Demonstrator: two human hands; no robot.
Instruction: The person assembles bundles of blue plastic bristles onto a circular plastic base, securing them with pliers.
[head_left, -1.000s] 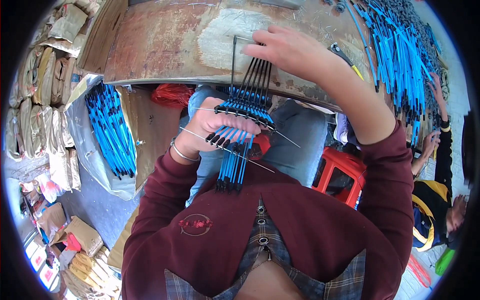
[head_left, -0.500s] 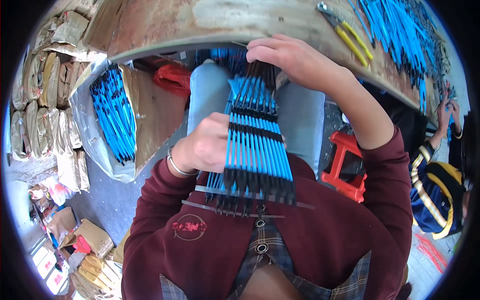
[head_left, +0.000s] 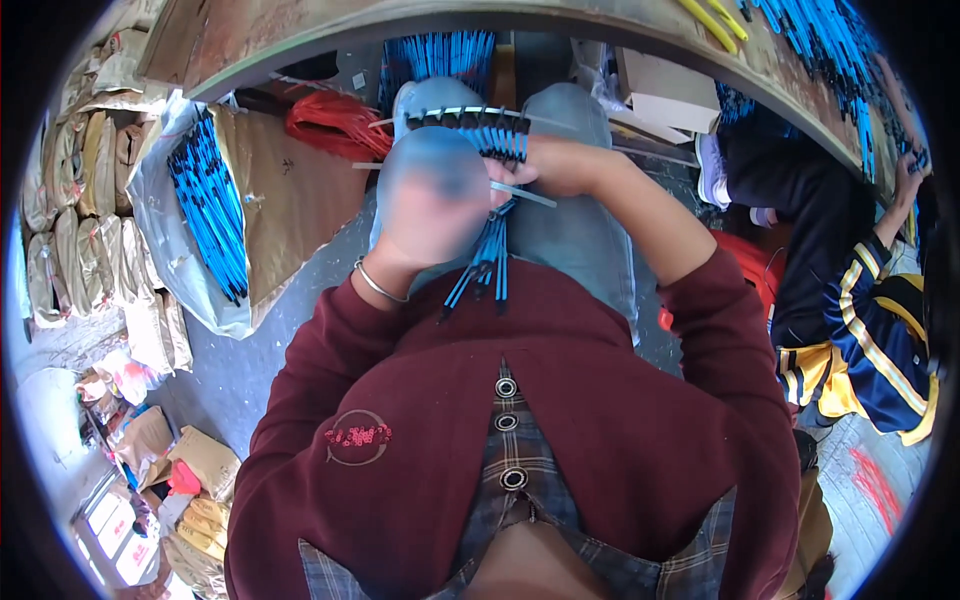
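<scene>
The left hand is over the person's lap, a little blurred. Its grip is closed around a bunch of blue sticks with black ends. The sticks poke out below the hand toward 6 o'clock and fan out over the jeans. The right hand is just beside the left hand, at its 3 o'clock. Its grip is closed on a row of the same sticks, set side by side, touching each other. A thin metal rod runs between the 2 hands.

A silver bangle sits on the left wrist. At 9 o'clock a clear bag on the floor holds more blue sticks. A red bag lies near the knees. The bench curves across 12 o'clock, with yellow pliers and many blue sticks on it. At 3 o'clock another person in a dark jacket with yellow stripes reaches up to the bench.
</scene>
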